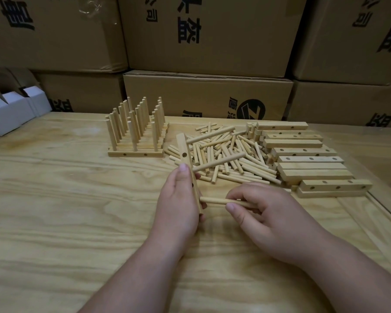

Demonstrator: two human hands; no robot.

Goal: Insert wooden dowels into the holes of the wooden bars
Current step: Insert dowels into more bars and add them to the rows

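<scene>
My left hand (178,199) grips a pale wooden bar (184,150) held nearly upright on its end, with holes facing right. Two dowels stick out of it to the right, an upper dowel (210,134) and a middle dowel (221,161). My right hand (269,213) pinches a third dowel (215,201) lying level, its left tip at the bar's lower part. Behind lies a loose heap of dowels (226,154).
Finished bars with upright dowels (133,129) stand in rows at the back left. Bare drilled bars (309,159) are stacked at the right. White small boxes (7,114) sit far left. Large cardboard cartons (208,96) wall off the back of the plywood table (66,211).
</scene>
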